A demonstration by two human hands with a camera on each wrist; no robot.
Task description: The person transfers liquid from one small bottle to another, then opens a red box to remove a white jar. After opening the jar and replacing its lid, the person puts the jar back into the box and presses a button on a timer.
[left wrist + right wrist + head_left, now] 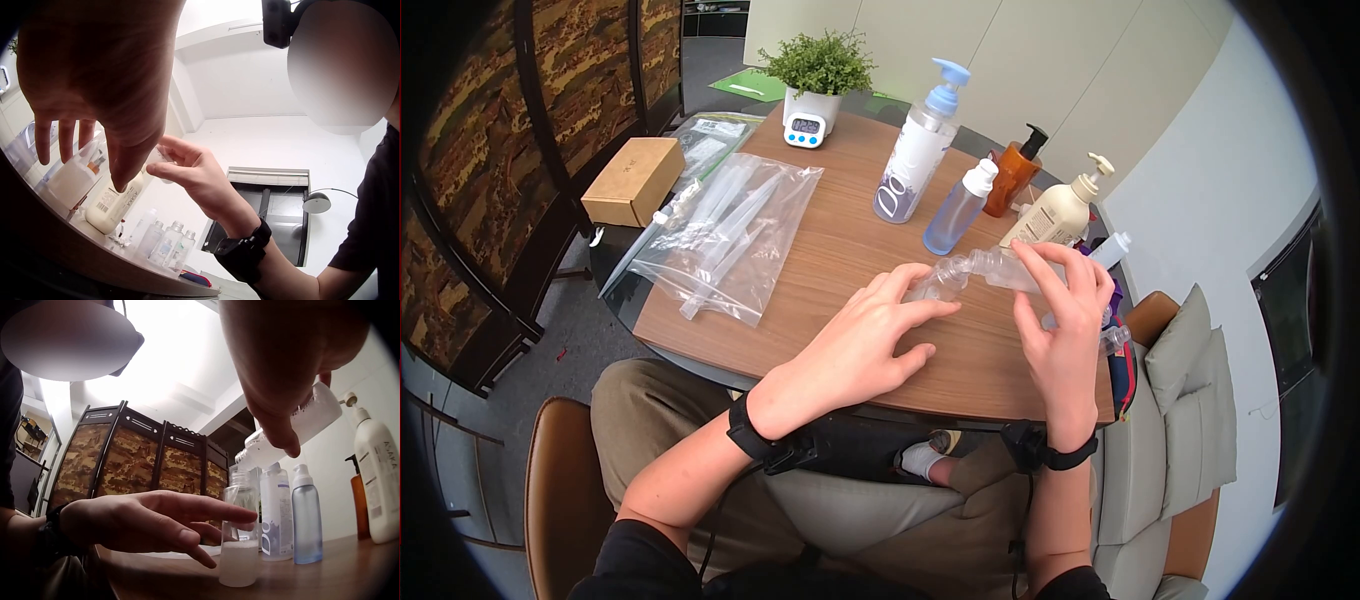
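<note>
Centre of the head view: the right hand (1065,330) grasps a small clear plastic bottle (1008,268), tilted nearly on its side, its neck pointing left and down. That neck sits just above the open mouth of a second small clear plastic bottle (240,540), which stands upright on the round wooden table (840,260) with a cloudy liquid in its lower part. The left hand (860,345) has its fingers stretched out and relaxed, fingertips (240,517) against the side of the upright bottle; its grip is released, not clenched.

Upper centre of the head view, behind the hands: a tall white pump bottle with a blue head (920,145), a pale blue frosted bottle with a white cap (958,208), an amber pump bottle (1012,175) and a cream pump bottle (1055,210) stand close together. To the left lies a clear plastic bag of tubes (725,235). A cardboard box (633,180) sits at the left edge, and a potted green plant (818,70) with a small white timer (805,130) at the far edge.
</note>
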